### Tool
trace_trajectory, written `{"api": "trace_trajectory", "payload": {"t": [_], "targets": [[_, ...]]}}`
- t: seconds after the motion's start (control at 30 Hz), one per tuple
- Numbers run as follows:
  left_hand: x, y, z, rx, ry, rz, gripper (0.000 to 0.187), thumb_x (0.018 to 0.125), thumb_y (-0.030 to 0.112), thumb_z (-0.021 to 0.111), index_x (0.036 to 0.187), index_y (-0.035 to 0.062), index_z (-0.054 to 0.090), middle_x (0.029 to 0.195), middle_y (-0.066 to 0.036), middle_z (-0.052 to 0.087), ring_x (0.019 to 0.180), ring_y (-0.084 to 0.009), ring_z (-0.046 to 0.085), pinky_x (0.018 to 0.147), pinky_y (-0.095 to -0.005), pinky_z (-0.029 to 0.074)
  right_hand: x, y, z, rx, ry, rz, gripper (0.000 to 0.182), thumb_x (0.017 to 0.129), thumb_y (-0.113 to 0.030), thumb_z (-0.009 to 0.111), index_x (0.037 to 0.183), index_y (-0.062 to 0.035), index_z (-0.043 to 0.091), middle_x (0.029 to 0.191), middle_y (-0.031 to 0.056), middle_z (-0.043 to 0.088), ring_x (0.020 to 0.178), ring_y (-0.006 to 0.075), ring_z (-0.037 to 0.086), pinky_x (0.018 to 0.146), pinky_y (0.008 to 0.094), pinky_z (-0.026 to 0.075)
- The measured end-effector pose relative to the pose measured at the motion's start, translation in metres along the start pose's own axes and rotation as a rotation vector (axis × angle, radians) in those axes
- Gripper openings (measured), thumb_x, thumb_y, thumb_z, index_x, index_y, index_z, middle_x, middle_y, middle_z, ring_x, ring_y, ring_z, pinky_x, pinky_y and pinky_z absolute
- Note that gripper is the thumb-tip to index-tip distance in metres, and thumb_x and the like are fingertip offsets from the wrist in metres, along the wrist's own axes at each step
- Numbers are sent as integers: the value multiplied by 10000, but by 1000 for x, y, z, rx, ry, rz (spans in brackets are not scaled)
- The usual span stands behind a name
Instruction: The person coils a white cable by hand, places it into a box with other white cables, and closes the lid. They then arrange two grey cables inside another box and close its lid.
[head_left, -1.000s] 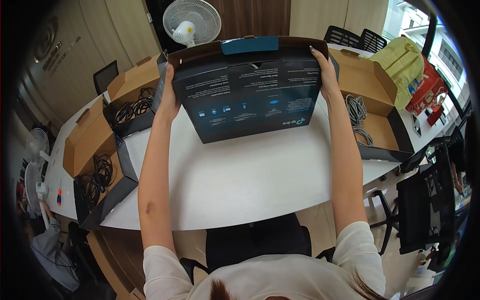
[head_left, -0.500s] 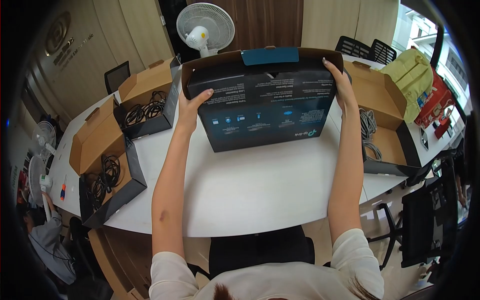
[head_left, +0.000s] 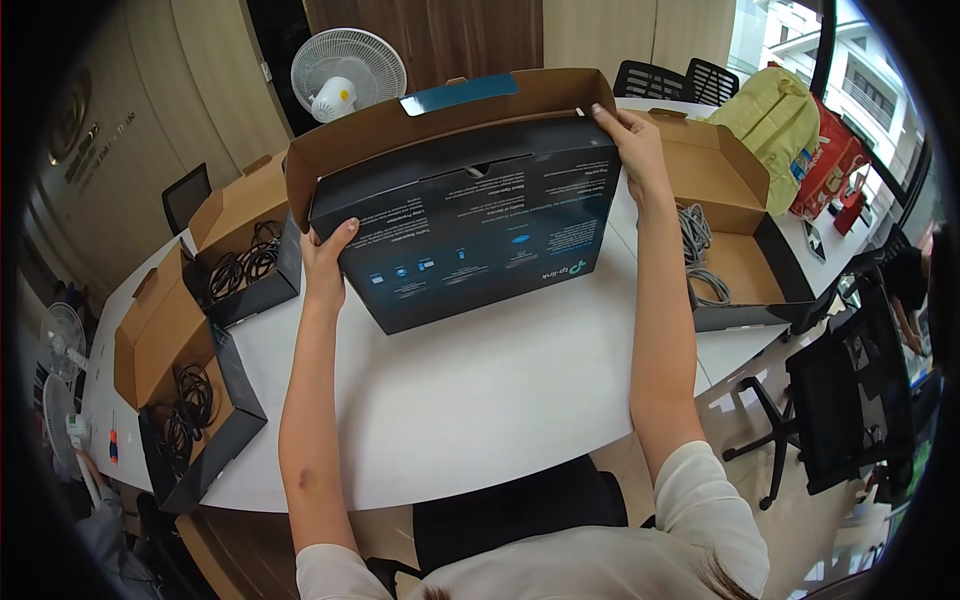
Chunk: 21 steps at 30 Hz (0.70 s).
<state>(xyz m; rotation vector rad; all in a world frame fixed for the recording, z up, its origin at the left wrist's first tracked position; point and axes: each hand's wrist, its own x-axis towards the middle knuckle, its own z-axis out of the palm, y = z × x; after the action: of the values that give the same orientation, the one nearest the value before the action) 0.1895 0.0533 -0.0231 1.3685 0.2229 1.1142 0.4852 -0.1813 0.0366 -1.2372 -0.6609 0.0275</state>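
A dark tp-link cardboard box [head_left: 470,245] is held up on edge over the table, its printing upside down to me. Its brown-lined lid [head_left: 400,135] stands partly away from the body along the top, with a blue tab at the rim. My left hand [head_left: 328,260] is closed on the box's left upper corner, thumb on the printed face. At the right upper corner my right hand [head_left: 632,150] grips the box and lid edge, thumb on top. What lies inside the box is hidden.
Two open boxes with black cables [head_left: 245,265] [head_left: 190,410] stand on the left of the white table [head_left: 480,410]. To the right is an open box [head_left: 745,265] with grey cable. A screwdriver [head_left: 114,445], yellow bag [head_left: 765,135], fan [head_left: 345,80] and office chairs [head_left: 845,385] are around.
The view has swung right, so the surroundings sit further left. The box has tilted, and more of its upper side and the lid's brown inside show. Both hands keep their hold.
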Motion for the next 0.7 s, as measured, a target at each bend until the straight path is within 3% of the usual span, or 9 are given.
{"api": "trace_trajectory", "payload": {"t": [0.1,0.13,0.3,0.43,0.53,0.7], "targets": [[1,-1,-1,22,-2,17,586,762,141,708,1261,5,432,1147,-104,552,1051,-190,539,921,-301,420,13,18,1,-334,170,-300,304,863,-253,638,869,50,664,568,73,559,553,80,457,544,270,388],[1,-2,-1,55,5,47,576,769,151,708,1255,5,438,1139,-101,555,1045,-187,539,918,-300,421,14,19,1,-428,211,-397,329,878,-284,610,840,41,631,509,101,453,513,88,383,509,289,348],[-1,-3,2,188,-25,250,516,801,194,704,1223,8,472,1091,-92,572,1002,-171,544,889,-287,434,7,10,3,-510,276,-520,317,875,-287,617,866,29,643,535,144,492,511,100,461,514,306,382],[2,-7,-4,233,-60,299,492,826,154,681,1247,10,469,1071,-84,582,957,-146,556,843,-262,454,1,2,5,-560,269,-604,288,873,-280,626,925,-1,672,596,166,577,521,108,520,532,301,413],[1,-2,-2,219,-99,265,531,823,175,687,1275,20,453,1068,-93,584,957,-153,568,832,-260,465,5,5,3,-576,265,-613,278,873,-280,629,975,-27,681,630,147,626,546,95,555,542,283,424],[4,1,-8,324,-160,249,686,824,181,677,1402,64,328,1160,-120,553,1056,-182,550,903,-294,446,7,3,3,-626,255,-579,289,880,-285,618,974,-19,678,590,136,585,526,95,515,515,276,390]]}}
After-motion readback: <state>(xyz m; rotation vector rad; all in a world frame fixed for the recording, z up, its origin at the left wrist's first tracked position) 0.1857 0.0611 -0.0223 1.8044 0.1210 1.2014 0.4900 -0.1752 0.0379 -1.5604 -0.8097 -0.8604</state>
